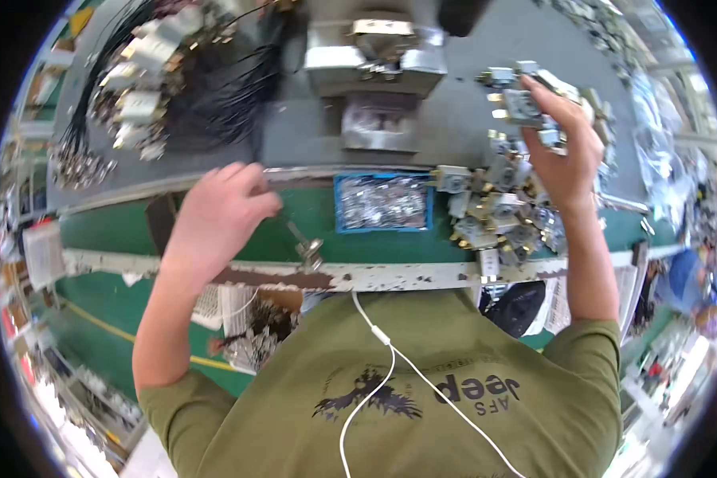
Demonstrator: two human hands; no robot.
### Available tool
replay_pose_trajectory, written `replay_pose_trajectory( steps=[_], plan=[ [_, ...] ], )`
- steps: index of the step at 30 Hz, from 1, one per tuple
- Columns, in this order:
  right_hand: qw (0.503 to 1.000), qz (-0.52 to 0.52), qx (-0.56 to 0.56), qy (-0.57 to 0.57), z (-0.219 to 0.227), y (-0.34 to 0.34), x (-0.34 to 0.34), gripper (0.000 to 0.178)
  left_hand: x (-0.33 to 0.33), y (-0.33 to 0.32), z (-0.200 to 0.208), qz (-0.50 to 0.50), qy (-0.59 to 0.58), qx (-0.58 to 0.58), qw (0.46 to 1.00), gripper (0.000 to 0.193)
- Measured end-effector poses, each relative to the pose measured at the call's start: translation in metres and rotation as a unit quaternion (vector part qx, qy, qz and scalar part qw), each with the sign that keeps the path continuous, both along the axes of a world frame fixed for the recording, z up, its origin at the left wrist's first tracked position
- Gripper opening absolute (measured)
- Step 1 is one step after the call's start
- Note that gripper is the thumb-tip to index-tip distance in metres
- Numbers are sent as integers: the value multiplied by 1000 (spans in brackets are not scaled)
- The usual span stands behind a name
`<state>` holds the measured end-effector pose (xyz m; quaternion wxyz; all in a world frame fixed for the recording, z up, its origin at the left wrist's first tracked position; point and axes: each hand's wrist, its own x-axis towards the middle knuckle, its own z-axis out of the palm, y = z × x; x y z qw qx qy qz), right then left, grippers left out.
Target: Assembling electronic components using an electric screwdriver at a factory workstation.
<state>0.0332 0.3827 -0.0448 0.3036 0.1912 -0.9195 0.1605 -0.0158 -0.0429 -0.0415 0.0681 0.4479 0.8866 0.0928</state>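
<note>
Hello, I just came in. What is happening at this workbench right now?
A person in a green shirt stands at a workbench. The right hand holds a small metal valve-like part above a pile of similar parts. The left hand is loosely closed near the bench edge; whether it holds anything cannot be seen. A blue tray of small shiny pieces sits between the hands.

Left hand (219, 215) curls over its fingertips so any grip stays hidden, bench (295, 135) far edge cut off, blue tray (384, 202) contents too small to tell.
</note>
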Motion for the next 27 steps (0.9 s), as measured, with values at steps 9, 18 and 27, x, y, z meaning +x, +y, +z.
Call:
replay_pose_trajectory(
  steps=[9, 18, 27],
  plan=[
    [995, 75, 43, 55, 33, -23, 2, 56, -33, -3, 45, -60, -6, 114, 992, 19],
    [981, 76, 131, -123, 13, -88, -24, 37, -16, 50, 4, -125, 30, 87, 988, 27],
    [951, 160, 128, -230, 8, -99, -46, 24, -13, 50, -7, -111, 3, 93, 989, 24]
  ],
)
